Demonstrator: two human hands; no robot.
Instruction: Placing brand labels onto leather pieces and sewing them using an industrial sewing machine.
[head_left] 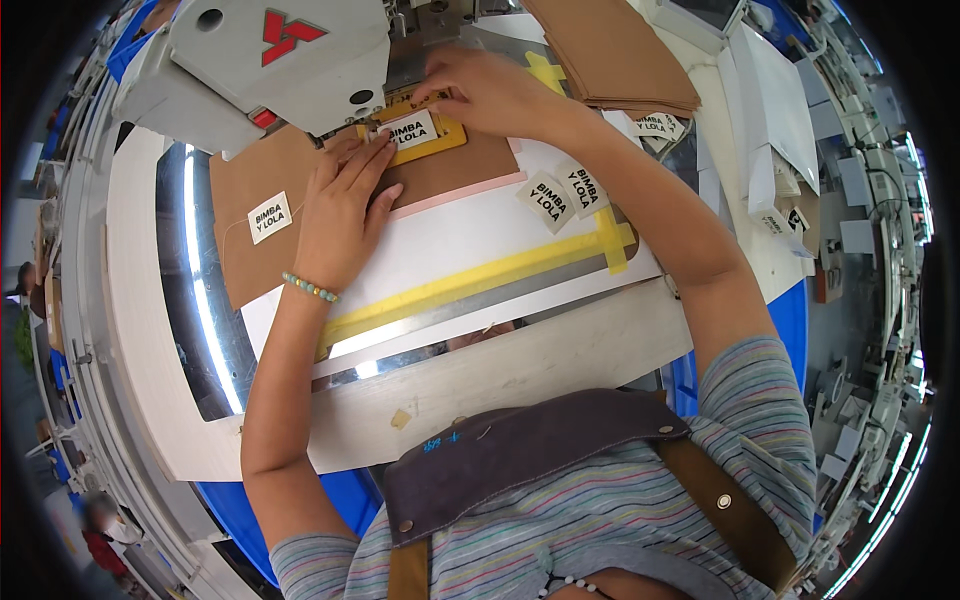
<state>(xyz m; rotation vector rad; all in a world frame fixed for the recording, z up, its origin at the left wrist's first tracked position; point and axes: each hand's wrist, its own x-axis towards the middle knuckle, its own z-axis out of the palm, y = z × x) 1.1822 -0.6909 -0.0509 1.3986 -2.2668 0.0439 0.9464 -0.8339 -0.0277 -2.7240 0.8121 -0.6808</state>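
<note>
White counter point(610, 335) in a workshop: a white label point(409, 130) is framed in yellow beside a sewing machine point(215, 70).
The left hand point(342, 195) is rested at the label's left edge, fingers flat, slightly spread, gripping nothing visible; the right hand point(500, 95) is curled by the yellow frame point(454, 138), its hold impossible to tell. If the brown panel point(440, 180) is nudged, the label could be skewed.

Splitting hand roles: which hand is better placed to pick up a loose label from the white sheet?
Likely the right hand: it is nearer the two loose labels, while the left hand is farther left, its fingers at the yellow frame's left end.
</note>
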